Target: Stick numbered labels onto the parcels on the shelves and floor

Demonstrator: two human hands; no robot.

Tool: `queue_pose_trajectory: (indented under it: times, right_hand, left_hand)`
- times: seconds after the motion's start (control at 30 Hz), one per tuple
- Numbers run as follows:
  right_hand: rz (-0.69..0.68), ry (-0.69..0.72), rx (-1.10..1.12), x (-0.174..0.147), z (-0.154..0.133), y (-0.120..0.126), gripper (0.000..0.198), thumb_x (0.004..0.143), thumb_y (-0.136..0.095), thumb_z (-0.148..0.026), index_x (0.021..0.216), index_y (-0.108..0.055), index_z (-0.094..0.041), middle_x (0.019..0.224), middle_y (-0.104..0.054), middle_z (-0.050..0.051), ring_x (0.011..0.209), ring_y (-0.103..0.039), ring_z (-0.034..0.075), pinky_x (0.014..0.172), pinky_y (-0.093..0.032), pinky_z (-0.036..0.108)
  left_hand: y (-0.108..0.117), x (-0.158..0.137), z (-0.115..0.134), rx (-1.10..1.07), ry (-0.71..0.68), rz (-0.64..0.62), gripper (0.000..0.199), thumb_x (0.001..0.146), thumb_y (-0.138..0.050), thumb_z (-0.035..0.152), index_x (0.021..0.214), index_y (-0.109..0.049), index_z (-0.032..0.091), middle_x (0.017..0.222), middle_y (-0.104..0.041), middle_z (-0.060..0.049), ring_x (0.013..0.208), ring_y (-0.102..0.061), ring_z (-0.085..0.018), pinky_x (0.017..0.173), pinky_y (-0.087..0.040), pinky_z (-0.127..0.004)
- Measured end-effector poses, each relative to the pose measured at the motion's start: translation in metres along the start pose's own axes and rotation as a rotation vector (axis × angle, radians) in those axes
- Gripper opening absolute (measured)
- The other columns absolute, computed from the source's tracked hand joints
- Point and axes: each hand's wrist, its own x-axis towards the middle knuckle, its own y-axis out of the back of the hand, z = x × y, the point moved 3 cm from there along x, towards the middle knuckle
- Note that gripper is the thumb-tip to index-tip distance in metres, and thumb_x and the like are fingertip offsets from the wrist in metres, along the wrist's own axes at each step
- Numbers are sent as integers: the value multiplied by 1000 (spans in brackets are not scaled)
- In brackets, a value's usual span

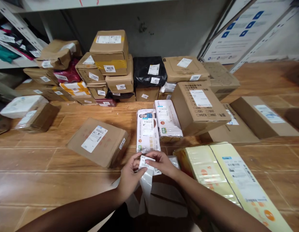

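Observation:
My left hand (pixel 130 177) is closed around a strip of printed labels (pixel 146 182), thumb on top. A glossy tail of the strip hangs down below the fingers. My right hand (pixel 163 163) pinches the right edge of the white top label, which carries small print and a barcode. Just beyond my hands lie two white printed parcels side by side, the left one (pixel 146 129) and the right one (pixel 167 117). A flat brown box (pixel 97 141) rests on the floor to the left. What lies right under my hands is partly hidden.
Stacked parcels (pixel 115 51) with number stickers line the back under a shelf (pixel 67 4). A large brown carton (pixel 200 106) stands right of the white parcels. A long yellow-wrapped box (pixel 226 180) flanks my right arm. More cartons (pixel 265 116) sit farther right.

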Motion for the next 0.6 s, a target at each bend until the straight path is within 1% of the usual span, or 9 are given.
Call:
queue_pose_trajectory:
  times: [0.2,0.23,0.27,0.33,0.37,0.4,0.43,0.5,0.6]
  right_hand:
    - [0,30,-48,-4,-8,1,17,70,-71,-37,75,-70,-21,73,-70,1,67,-61,16,67,-48,30]
    - [-6,35,-62,-5,-7,0,17,71,-70,-37,75,-70,-21,72,-69,1,67,-60,16,66,-47,29]
    - [-17,41,-83,-6,-6,-1,16,72,-70,-37,74,-70,-21,71,-69,1,66,-60,16,66,-46,29]
    - [-25,48,-130,-8,1,-5,15,73,-68,-36,72,-70,-21,69,-68,1,65,-59,16,64,-45,29]
    - [-3,47,-140,-10,7,-7,14,72,-69,-35,72,-70,-21,68,-68,1,65,-59,16,64,-44,28]
    - [36,39,-137,-11,14,-8,13,71,-70,-34,72,-70,-21,67,-67,1,64,-59,16,63,-44,28]
    - [82,24,-129,-13,22,-9,13,69,-71,-33,71,-69,-21,67,-66,1,64,-58,16,62,-44,28]
    - [173,-12,-116,-17,40,-13,11,66,-72,-31,70,-68,-21,66,-65,0,64,-58,16,61,-44,28]
    - [226,-58,-157,-23,62,-21,8,66,-69,-28,64,-66,-21,63,-64,0,61,-56,16,59,-43,28]
  left_hand:
    - [-2,0,-2,15,2,6,73,65,-73,33,130,-43,18,81,-70,-2,78,-63,-17,76,-47,-28]
    - [-1,0,-2,27,12,2,71,65,-73,33,129,-45,18,82,-70,-2,78,-63,-17,76,-47,-28]
    - [-1,0,-3,50,31,-5,64,66,-72,35,123,-52,17,81,-70,-2,76,-62,-16,75,-47,-27]
    - [2,0,-8,136,89,-12,39,68,-68,43,95,-66,14,71,-68,-1,68,-59,-15,68,-45,-25]
    - [5,0,-11,194,118,-2,35,68,-66,47,77,-66,14,64,-64,0,62,-56,-14,62,-43,-24]
    - [7,-1,-16,255,143,14,38,68,-63,51,63,-62,14,58,-59,1,57,-52,-12,57,-40,-24]
    - [10,-2,-21,309,156,36,41,68,-61,54,56,-57,15,53,-54,3,54,-48,-12,54,-37,-23]
    - [16,-3,-31,399,150,75,43,68,-56,56,52,-51,17,50,-47,4,52,-43,-11,53,-33,-24]
    - [24,-5,-45,501,130,87,42,70,-49,57,53,-48,18,51,-44,4,55,-42,-12,55,-33,-25]
